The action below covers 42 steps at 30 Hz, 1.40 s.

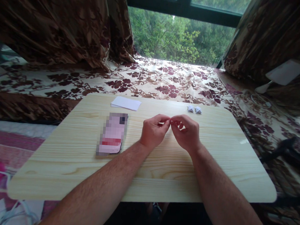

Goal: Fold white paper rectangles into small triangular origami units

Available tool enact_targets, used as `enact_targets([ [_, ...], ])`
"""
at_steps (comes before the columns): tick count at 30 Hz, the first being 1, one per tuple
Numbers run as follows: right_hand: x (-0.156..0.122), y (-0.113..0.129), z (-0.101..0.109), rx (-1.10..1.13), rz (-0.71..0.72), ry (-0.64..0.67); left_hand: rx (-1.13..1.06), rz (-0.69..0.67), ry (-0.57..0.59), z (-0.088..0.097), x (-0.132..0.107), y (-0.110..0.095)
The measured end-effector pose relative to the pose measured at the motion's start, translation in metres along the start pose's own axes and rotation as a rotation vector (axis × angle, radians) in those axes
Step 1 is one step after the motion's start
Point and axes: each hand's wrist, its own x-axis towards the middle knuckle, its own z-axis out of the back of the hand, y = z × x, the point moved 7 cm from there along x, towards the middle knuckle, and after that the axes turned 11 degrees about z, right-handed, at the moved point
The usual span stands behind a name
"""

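My left hand [154, 129] and my right hand [186, 130] meet above the middle of the wooden table [166, 175]. Fingertips of both are pinched together and touch each other; whatever is between them is hidden or too small to name. Beyond my right hand, two small folded white paper pieces [194, 109] sit side by side near the far edge. A stack of white paper strips [126, 103] lies at the far left. Nearer, to the left of my left hand, is a pink phone [114, 129], partly blurred out.
Past the table's far edge runs a ledge with flowered cloth [164, 82] under a window. A white lamp [286, 72] stands at the right. Dark chair parts [286, 153] are beside the right edge. White cables [20, 208] lie at the lower left.
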Motion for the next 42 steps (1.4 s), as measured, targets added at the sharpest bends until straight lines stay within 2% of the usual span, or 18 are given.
enact_targets([
  [8,0.004,-0.004,0.007,-0.036,-0.027,-0.065,-0.115,0.117,0.014,-0.001,0.003,0.009],
  [14,0.004,-0.013,0.005,0.116,-0.095,-0.048,-0.251,0.188,0.019,-0.002,0.007,0.019],
  [19,-0.002,-0.025,-0.002,0.209,-0.238,-0.055,-0.371,0.272,0.097,-0.007,0.01,0.023],
  [23,-0.003,-0.03,-0.003,0.263,-0.275,-0.081,-0.389,0.347,0.161,-0.013,0.01,0.027],
  [34,-0.008,-0.043,-0.008,0.453,-0.459,-0.149,-0.412,0.349,0.124,-0.011,0.01,0.028],
  [42,-0.008,-0.044,-0.003,0.426,-0.492,-0.192,-0.425,0.409,0.189,-0.018,0.009,0.034],
])
